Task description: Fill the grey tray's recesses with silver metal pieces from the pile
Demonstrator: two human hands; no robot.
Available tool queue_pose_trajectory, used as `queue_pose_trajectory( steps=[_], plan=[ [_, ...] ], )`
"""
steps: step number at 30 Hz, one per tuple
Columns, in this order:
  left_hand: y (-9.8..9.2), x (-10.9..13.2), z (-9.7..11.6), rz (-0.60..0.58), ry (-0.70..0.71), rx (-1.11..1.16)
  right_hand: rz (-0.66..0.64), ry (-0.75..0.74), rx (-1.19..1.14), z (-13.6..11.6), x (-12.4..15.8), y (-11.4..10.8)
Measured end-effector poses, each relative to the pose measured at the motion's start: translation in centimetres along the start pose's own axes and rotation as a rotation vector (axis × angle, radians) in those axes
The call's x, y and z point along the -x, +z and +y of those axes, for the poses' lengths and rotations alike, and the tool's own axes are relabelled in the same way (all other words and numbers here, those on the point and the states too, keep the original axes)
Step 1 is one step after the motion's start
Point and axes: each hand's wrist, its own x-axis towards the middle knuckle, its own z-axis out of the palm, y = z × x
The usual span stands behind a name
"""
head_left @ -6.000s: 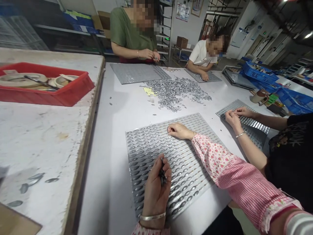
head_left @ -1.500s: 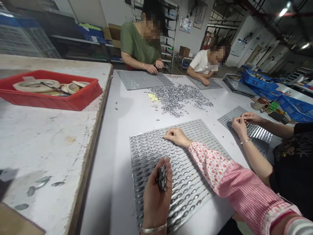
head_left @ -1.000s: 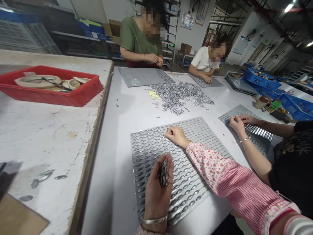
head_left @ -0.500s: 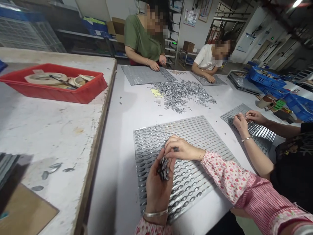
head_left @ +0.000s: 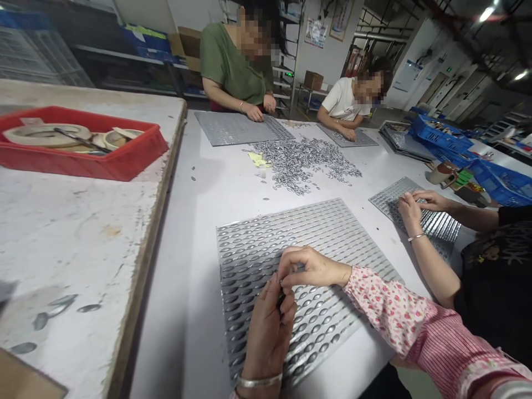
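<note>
My left hand [head_left: 268,327] is curled closed, palm turned inward, above the left part of a grey sheet. The small grey oval pieces seen in its palm earlier are now mostly hidden by its fingers. My right hand [head_left: 311,267] reaches across, thumb and forefinger pinched together at the left thumb's tip. Whatever is in that pinch is too small to make out. Beneath both hands lies the ribbed grey sheet [head_left: 332,221], with rows of raised ovals on its left and front parts. A heap of loose oval pieces [head_left: 295,163] lies beyond it.
A neighbour's hands [head_left: 415,208] work over another sheet [head_left: 388,199] at right. Two people sit opposite with sheets [head_left: 228,130]. At left, a higher table [head_left: 83,221] bears a red tray [head_left: 137,158] and several loose ovals [head_left: 89,308]. Blue crates [head_left: 505,183] stand at far right.
My left hand has closed and turned, hiding the oval pieces in its palm. My right hand has lowered slightly, its pinch now at the left thumb. The view has shifted a little right.
</note>
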Motion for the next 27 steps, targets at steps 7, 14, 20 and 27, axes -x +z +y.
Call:
queue_pose_trajectory(
  steps=[7,14,20,27],
  plan=[
    [1.1,0.4,0.8,0.258,0.048,0.039,0.375,0.212,0.011,5.5,-3.0,-4.0],
    [1.0,0.4,1.2,0.319,-0.093,0.150,0.304,0.381,0.350,9.0,-4.5,-5.9],
    [0.5,0.1,1.1,0.253,-0.058,0.175,0.298,0.390,0.549,8.9,-4.9,-5.4],
    [0.7,0.2,1.1,0.286,-0.033,0.144,0.388,0.323,0.570,9.8,-4.6,-4.7]
  ],
)
